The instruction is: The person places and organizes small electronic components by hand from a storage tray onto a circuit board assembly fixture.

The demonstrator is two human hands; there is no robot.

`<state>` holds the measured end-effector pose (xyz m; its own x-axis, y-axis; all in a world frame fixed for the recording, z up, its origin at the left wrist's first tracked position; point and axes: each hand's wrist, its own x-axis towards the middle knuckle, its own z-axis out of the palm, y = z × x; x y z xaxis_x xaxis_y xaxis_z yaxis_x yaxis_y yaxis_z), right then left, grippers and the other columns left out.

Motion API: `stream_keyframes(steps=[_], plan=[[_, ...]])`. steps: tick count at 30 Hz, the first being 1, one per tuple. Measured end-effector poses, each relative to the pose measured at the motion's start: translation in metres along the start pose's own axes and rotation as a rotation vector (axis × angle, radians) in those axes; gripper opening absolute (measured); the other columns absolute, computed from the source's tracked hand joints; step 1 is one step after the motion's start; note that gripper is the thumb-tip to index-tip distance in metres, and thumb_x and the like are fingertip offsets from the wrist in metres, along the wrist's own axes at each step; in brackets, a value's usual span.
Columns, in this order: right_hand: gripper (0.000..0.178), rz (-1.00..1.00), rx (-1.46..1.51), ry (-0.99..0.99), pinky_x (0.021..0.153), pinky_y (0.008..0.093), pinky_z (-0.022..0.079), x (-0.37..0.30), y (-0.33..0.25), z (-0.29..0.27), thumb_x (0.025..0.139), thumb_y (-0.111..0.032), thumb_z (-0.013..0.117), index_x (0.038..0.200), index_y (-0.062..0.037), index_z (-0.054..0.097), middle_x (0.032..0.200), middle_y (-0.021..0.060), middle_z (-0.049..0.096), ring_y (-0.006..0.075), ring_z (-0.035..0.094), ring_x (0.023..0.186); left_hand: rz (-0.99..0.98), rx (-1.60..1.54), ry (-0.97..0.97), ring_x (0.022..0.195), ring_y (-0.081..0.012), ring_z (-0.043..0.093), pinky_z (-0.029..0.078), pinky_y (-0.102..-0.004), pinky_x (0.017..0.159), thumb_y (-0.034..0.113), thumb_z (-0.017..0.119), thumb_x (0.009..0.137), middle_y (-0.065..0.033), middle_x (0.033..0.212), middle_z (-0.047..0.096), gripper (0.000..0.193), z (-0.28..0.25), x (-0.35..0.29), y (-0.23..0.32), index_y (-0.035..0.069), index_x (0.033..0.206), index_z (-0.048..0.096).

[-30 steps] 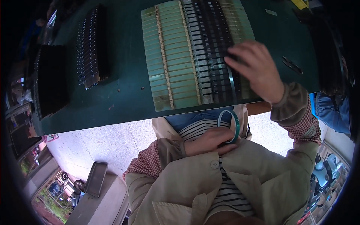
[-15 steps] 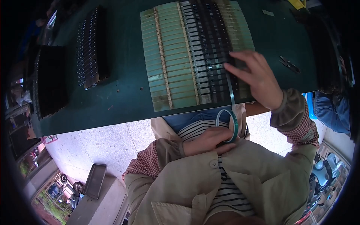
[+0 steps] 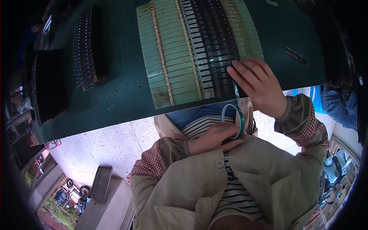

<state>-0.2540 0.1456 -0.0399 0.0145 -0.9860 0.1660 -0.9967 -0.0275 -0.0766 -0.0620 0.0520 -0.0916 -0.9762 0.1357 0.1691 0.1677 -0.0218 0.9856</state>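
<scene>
A light green slotted board [image 3: 173, 67] lies on the dark green table. Across its middle is a row of narrow black strips [image 3: 220, 48] set side by side. My right hand [image 3: 260, 86] rests with outstretched fingers flat on their right part, near the front edge. A thin band of tape [image 3: 236, 91] runs from beneath those fingers over the table edge to a green tape roll [image 3: 240, 122]. In front of my body my left hand [image 3: 216, 137] grips this roll at its lower side, the thumb beneath it.
Small thread snips [image 3: 297, 56] lie right of the board. Stacks of black strips stand at the left, one nearer the board [image 3: 90, 50] and another farther out [image 3: 50, 84]. More dark stacked pieces [image 3: 329, 50] line the right end. Below left is a grey metal tray [image 3: 101, 184].
My right hand has come down onto the strips, its fingers flatter and closer together. The left hand still holds the tape roll. The whole view has shifted slightly.
</scene>
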Motion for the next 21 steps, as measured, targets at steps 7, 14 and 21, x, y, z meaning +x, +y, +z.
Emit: stream_keyframes(steps=[7,14,21], plan=[[0.053,0.032,0.05,0.056,0.091,0.0425,0.038,-0.002,-0.001,-0.006,0.065,-0.016,0.059,0.114,0.0029,0.054,0.117,0.0149,0.049,0.0303,0.047,0.106,-0.028,0.004,-0.002,0.083,-0.0273,0.062,0.048,-0.0337,0.072,0.015,0.063,0.082,-0.0131,0.091,0.061,0.024,0.0,-0.001,0.0,0.001,0.1,0.056],[0.049,0.107,0.19,0.008,0.095,0.0432,0.038,-0.006,0.001,-0.009,0.068,-0.008,0.053,0.116,-0.0044,0.055,0.119,0.0126,0.049,0.0281,0.047,0.108,-0.078,-0.008,-0.011,0.083,-0.027,0.062,0.048,-0.0333,0.072,0.015,0.063,0.081,-0.0126,0.09,0.062,0.025,0.002,-0.002,0.0,0.001,0.101,0.057],[0.045,0.095,0.037,0.007,0.096,0.046,0.037,-0.011,-0.021,-0.006,0.069,-0.007,0.053,0.113,-0.0064,0.058,0.117,0.0127,0.051,0.0274,0.048,0.107,-0.092,0.005,0.0,0.081,-0.0251,0.062,0.048,-0.031,0.07,0.014,0.062,0.082,-0.0113,0.089,0.062,0.023,0.003,-0.004,0.001,0.002,0.101,0.057]])
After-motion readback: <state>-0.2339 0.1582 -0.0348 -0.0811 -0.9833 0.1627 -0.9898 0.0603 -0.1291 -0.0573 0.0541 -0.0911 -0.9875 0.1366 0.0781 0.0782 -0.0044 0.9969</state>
